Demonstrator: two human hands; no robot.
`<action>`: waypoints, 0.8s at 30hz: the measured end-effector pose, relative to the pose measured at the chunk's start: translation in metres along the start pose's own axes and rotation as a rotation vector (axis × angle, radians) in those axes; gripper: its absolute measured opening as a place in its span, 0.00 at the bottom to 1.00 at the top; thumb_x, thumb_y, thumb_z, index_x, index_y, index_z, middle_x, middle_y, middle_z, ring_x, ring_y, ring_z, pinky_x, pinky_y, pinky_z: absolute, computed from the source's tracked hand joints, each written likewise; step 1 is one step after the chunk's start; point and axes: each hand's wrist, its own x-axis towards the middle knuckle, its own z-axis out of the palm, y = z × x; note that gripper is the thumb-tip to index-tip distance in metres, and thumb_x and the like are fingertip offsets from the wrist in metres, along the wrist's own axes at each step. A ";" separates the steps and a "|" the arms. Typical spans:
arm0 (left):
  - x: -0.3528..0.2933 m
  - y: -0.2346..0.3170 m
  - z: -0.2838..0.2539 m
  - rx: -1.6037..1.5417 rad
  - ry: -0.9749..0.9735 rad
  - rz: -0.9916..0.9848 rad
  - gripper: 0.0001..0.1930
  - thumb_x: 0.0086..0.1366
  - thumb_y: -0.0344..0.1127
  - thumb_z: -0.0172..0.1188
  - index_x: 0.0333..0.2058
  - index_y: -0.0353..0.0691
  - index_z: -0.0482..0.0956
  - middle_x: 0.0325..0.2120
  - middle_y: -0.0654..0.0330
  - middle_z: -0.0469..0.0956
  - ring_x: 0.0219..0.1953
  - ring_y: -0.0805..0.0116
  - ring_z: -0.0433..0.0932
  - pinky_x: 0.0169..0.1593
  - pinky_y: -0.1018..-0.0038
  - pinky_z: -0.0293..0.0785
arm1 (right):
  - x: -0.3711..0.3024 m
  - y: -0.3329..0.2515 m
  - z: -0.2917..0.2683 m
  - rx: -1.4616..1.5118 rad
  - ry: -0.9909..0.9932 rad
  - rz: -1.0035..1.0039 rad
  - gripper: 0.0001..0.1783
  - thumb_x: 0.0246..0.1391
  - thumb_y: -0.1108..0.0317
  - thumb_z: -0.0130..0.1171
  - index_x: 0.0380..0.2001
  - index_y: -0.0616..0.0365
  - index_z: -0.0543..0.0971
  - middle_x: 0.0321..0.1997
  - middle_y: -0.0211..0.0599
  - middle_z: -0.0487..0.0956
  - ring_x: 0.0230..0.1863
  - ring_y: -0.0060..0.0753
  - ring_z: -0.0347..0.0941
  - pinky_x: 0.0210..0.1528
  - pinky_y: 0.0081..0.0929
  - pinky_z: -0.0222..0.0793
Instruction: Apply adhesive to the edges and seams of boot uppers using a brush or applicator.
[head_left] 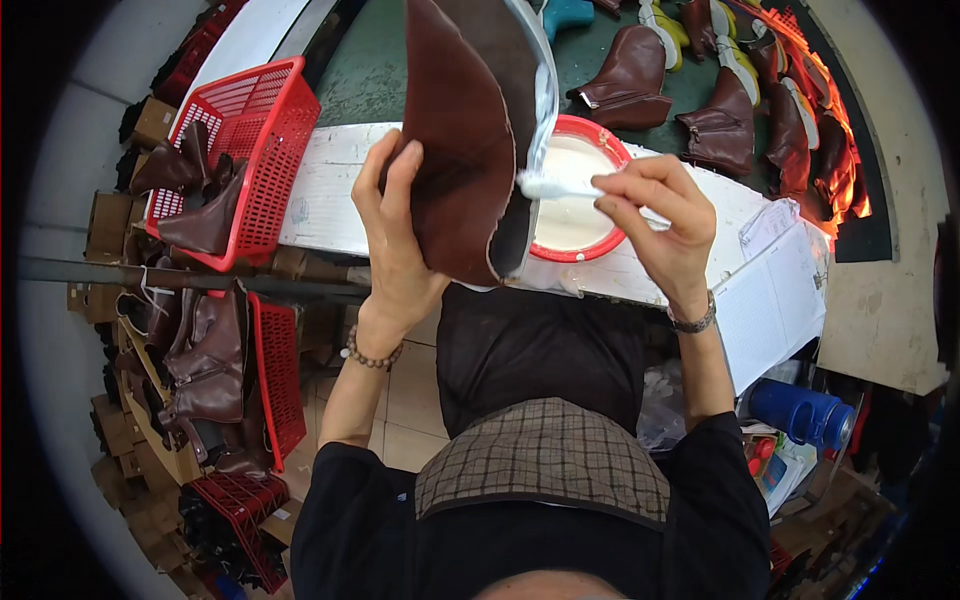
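My left hand point(398, 245) grips a dark brown leather boot upper point(455, 175) by its left side, the thumb and fingers closed on the leather. The upper stands tilted up in front of me, its dark lining facing right, with a wet white strip along the far edge. In my right hand point(665, 215) a small brush point(570, 188) is pinched between thumb and fingers. White paste coats its head, which is at the lining side of the upper. Beneath the brush sits a red bowl point(572, 254) of white, glue-like liquid, partly hidden by the upper.
Brown boots point(625, 75) lie on the green surface at the far right, near a glowing orange heater point(835, 120). A red basket point(292, 130) with boot uppers stands left, another red basket point(280, 370) below it. Papers point(770, 310) and a blue bottle point(795, 412) are at right.
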 end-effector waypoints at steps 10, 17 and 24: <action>0.021 -0.017 0.013 0.141 0.212 0.155 0.54 0.49 0.30 0.79 0.72 0.44 0.55 0.68 0.40 0.52 0.68 0.41 0.58 0.67 0.54 0.65 | -0.016 -0.029 -0.003 -0.025 -0.138 0.017 0.13 0.48 0.79 0.73 0.39 0.59 0.89 0.32 0.31 0.79 0.28 0.23 0.76 0.30 0.22 0.72; 0.017 -0.024 0.015 0.108 0.155 0.134 0.48 0.50 0.28 0.77 0.69 0.41 0.62 0.69 0.43 0.58 0.68 0.42 0.60 0.67 0.55 0.63 | -0.022 -0.030 -0.003 0.123 -0.231 0.284 0.07 0.56 0.75 0.69 0.38 0.63 0.88 0.29 0.31 0.80 0.26 0.19 0.73 0.26 0.21 0.65; -0.027 -0.060 -0.060 -0.572 -0.238 -0.811 0.21 0.54 0.15 0.54 0.49 0.25 0.77 0.27 0.54 0.80 0.28 0.69 0.80 0.31 0.74 0.75 | -0.022 0.043 -0.029 -0.633 -0.220 0.226 0.07 0.55 0.65 0.69 0.33 0.56 0.88 0.31 0.33 0.82 0.30 0.37 0.79 0.33 0.32 0.72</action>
